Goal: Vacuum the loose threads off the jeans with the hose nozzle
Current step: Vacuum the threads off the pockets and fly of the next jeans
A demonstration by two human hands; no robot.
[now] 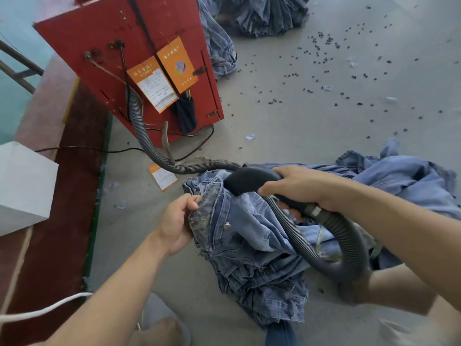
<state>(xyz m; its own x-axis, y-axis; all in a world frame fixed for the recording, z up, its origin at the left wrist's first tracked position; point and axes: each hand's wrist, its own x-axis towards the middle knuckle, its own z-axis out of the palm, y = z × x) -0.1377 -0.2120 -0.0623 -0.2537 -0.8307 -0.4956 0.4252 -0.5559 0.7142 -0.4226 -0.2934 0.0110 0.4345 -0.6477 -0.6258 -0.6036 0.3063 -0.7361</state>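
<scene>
Jeans [249,236] are bunched up on the grey concrete floor [311,108] right in front of the person, waistband end up, with the metal button showing near the middle of the pile. Left hand [178,226] has its fingers curled round the turned-out waistband edge, pinching the fabric and holding it up. Right hand [301,189] is wrapped round the black hose nozzle [247,182], thumb underneath, and the wide mouth of the nozzle sits right against the denim just beside the left hand's fingertips. Ribbed grey hose [349,245] loops down from the right hand, curls round over the jeans and runs back up along the floor to the red cabinet [119,41], where it plugs in low on the front. Cabinet's got a couple of orange tags [163,78] hanging off it and a black pouch below them. Another orange tag lies on the floor near the hose. More denim is spread out behind the right arm, and another heap [264,13] sits further off at the top. Loads of little dark bits [324,41] scattered across the floor over there. White box [22,183] on the left, and a white cable [47,307] crosses the bottom left corner
</scene>
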